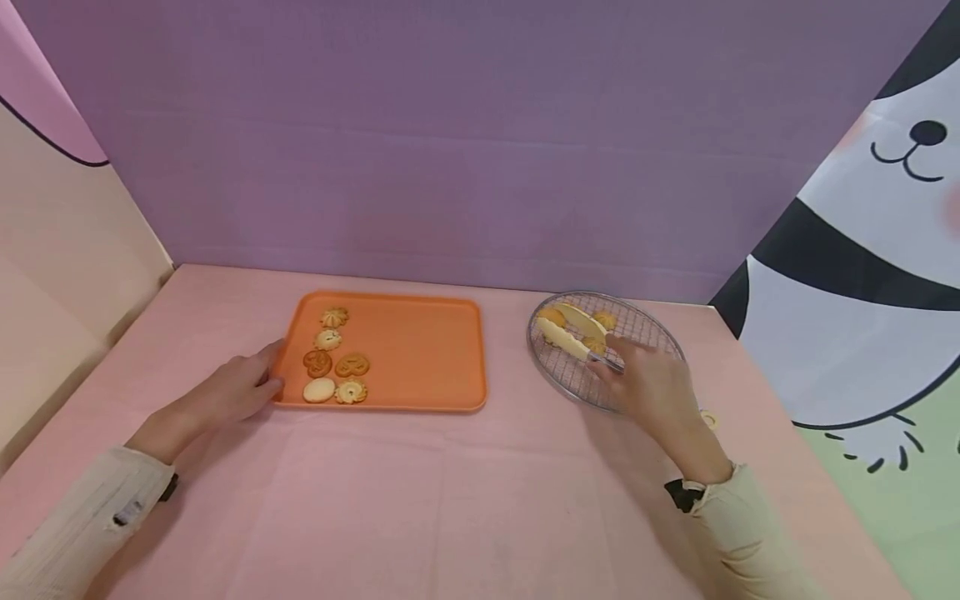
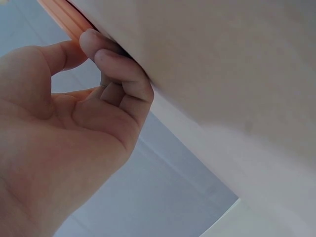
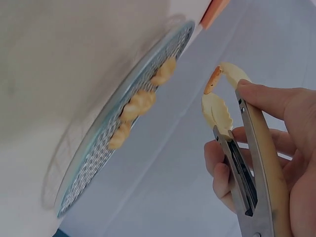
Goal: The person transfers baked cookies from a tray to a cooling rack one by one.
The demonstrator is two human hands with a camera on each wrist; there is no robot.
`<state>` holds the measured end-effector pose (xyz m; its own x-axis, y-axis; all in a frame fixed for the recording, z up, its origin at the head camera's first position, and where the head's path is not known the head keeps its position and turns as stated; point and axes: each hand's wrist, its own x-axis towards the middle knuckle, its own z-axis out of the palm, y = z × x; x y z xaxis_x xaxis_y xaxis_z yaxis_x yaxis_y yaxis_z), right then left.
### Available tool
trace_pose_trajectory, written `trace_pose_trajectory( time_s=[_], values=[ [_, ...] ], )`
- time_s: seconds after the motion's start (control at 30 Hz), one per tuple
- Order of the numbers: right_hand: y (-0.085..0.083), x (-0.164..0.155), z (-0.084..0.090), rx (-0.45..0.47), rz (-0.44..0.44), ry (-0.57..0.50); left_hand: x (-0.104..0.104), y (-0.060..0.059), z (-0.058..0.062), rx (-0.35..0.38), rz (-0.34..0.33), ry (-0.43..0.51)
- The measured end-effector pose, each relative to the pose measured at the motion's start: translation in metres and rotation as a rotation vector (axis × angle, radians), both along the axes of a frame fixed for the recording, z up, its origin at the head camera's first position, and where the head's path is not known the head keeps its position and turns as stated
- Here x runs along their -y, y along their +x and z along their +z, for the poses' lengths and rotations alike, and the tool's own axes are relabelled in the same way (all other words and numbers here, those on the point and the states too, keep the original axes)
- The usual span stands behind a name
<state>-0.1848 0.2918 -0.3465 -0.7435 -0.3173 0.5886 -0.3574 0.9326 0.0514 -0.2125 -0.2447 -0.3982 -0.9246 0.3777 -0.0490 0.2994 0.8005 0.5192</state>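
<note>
My left hand pinches the left edge of an orange tray between thumb and fingers; the left wrist view shows the tray's rim at the fingertips. Several cookies lie along the tray's left side, among them a brown pretzel-shaped cookie and a pale oval one. Over a round wire rack, my right hand grips a pair of tongs with cream tips. Those tips hold a golden cookie, raised off the rack. Some ridged cookies sit on the rack.
A pink cloth covers the table. One small pale cookie lies on it, beside my right wrist. A purple backdrop rises behind the table, and a panda-printed panel stands at the right.
</note>
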Motion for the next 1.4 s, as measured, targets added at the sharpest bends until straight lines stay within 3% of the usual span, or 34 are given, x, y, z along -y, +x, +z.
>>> trace_pose_trajectory(
  time_s=[0.23,1.0,1.27,1.4],
  values=[
    [0.006,-0.018,0.007,0.086,-0.114,-0.018,0.003,-0.001,-0.001,-0.016,-0.011,0.01],
    [-0.004,-0.066,0.009,0.174,-0.296,-0.048,0.001,0.002,0.004,0.028,0.002,0.056],
    [-0.007,-0.083,0.003,0.13,-0.291,-0.065,0.002,0.001,0.003,0.04,0.004,0.057],
    [-0.008,-0.09,0.002,0.185,-0.324,-0.084,0.002,0.0,0.003,0.024,-0.006,0.047]
  ],
)
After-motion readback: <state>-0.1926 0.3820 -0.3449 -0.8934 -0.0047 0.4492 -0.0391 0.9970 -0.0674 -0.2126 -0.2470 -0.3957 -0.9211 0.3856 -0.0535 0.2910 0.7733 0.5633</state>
